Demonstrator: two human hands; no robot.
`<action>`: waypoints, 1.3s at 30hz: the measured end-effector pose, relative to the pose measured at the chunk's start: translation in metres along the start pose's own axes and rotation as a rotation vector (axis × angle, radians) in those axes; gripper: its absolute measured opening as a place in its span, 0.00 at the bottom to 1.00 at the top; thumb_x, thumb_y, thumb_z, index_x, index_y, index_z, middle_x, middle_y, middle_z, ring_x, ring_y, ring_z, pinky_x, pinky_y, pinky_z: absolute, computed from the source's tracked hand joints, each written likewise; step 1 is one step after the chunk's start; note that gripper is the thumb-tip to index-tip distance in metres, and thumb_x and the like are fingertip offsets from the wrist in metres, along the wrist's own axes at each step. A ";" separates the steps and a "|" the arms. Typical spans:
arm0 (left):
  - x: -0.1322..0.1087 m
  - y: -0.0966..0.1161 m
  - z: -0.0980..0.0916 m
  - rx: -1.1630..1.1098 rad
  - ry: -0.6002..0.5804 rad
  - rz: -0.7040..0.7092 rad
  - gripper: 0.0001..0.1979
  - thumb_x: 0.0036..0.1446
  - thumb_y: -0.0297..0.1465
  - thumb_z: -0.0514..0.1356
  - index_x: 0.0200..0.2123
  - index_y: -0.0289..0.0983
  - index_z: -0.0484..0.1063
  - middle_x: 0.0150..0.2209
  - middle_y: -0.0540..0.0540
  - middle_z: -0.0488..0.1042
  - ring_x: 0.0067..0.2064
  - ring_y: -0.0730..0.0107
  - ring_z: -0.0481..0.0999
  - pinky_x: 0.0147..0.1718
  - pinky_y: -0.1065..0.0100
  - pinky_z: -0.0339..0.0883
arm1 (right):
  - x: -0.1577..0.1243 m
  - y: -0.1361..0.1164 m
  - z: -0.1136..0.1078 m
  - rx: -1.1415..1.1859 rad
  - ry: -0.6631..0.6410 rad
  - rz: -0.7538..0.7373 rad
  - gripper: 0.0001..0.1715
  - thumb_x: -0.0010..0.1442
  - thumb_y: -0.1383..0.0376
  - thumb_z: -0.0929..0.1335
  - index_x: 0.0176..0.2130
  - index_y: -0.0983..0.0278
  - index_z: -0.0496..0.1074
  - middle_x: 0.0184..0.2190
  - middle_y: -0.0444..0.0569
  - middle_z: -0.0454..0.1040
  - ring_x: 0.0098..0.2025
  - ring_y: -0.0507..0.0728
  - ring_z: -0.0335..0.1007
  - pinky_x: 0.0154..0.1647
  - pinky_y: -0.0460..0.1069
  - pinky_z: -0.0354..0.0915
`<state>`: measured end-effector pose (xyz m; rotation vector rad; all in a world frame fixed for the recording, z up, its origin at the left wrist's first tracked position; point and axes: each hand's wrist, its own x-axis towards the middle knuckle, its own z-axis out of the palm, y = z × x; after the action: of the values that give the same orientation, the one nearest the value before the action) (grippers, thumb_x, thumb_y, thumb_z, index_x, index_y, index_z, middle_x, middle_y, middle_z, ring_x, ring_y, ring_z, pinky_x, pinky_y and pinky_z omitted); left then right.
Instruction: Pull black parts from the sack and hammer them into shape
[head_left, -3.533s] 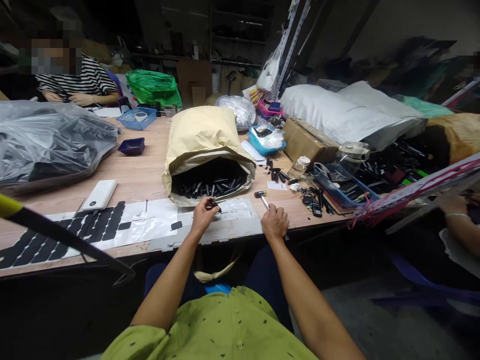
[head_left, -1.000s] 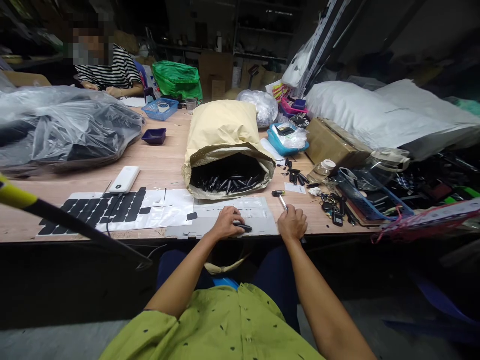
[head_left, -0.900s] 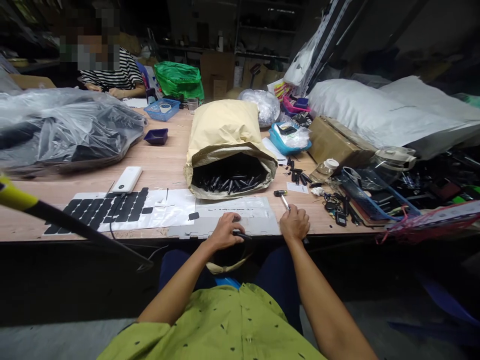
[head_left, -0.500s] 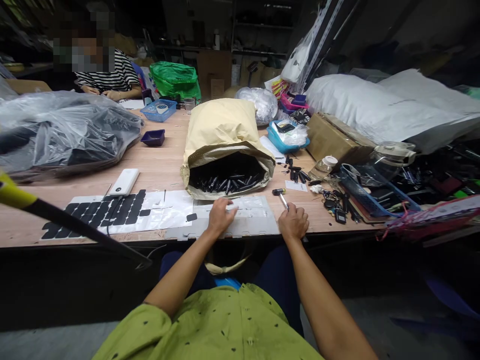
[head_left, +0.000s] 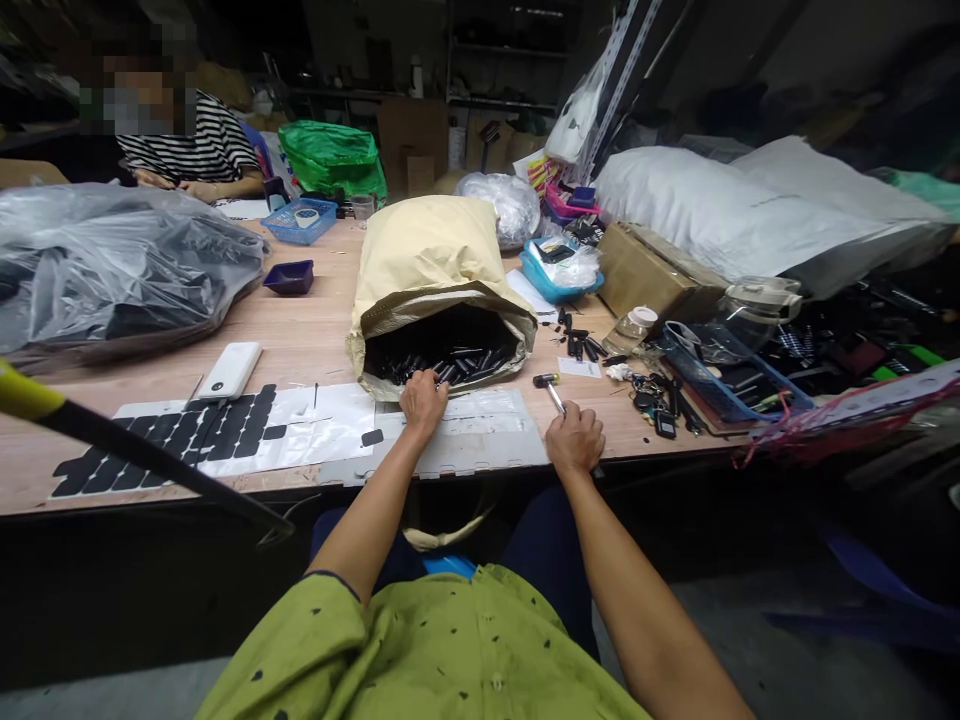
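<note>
At the mouth of a large cream sack (head_left: 431,240) is my left hand (head_left: 423,405). Its fingers are curled at the near edge of a heap of black tube-like pieces (head_left: 472,362) inside the sack; what they pinch, if anything, is hidden. My right hand (head_left: 575,437) is wrapped round the handle of a small hammer (head_left: 551,388), whose head rests low over the table to the right of the sack. Between the hands lies a grey board (head_left: 480,445) with clear film on it.
A white power bank (head_left: 230,370) and a sheet with black stickers (head_left: 172,440) lie left. On the right are loose black parts (head_left: 577,340), keys (head_left: 660,400), a blue basket (head_left: 739,385) and a cardboard box (head_left: 652,270). A person in stripes (head_left: 195,150) sits across.
My left hand has moved forward from above the grey board to the sack's mouth, its fingers curling. My right hand keeps the hammer in nearly the same place. The view has shifted slightly.
</note>
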<state>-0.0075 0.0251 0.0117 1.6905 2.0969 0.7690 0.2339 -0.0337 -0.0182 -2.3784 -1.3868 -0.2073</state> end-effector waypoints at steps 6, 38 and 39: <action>-0.042 -0.009 0.003 -0.217 -0.142 0.216 0.08 0.57 0.28 0.61 0.41 0.41 0.76 0.41 0.48 0.78 0.42 0.63 0.74 0.44 0.63 0.68 | 0.000 -0.001 -0.002 -0.006 -0.028 0.010 0.20 0.63 0.66 0.62 0.51 0.62 0.75 0.42 0.57 0.69 0.44 0.62 0.62 0.38 0.52 0.54; -0.055 0.003 0.016 -0.122 -0.320 0.277 0.08 0.56 0.30 0.65 0.40 0.43 0.81 0.38 0.47 0.74 0.47 0.62 0.71 0.49 0.62 0.64 | -0.073 0.006 -0.037 0.688 -0.132 -0.360 0.21 0.65 0.59 0.61 0.48 0.61 0.78 0.42 0.53 0.79 0.45 0.58 0.74 0.48 0.52 0.70; -0.055 0.003 0.016 -0.118 -0.322 0.275 0.08 0.56 0.30 0.65 0.40 0.44 0.81 0.38 0.47 0.74 0.47 0.62 0.71 0.49 0.62 0.64 | -0.075 0.006 -0.037 0.688 -0.140 -0.361 0.21 0.65 0.59 0.62 0.48 0.61 0.79 0.42 0.53 0.79 0.45 0.58 0.74 0.48 0.52 0.70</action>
<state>0.0169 -0.0248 -0.0031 1.9144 1.5977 0.6308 0.2033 -0.1117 -0.0091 -1.5998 -1.6144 0.3059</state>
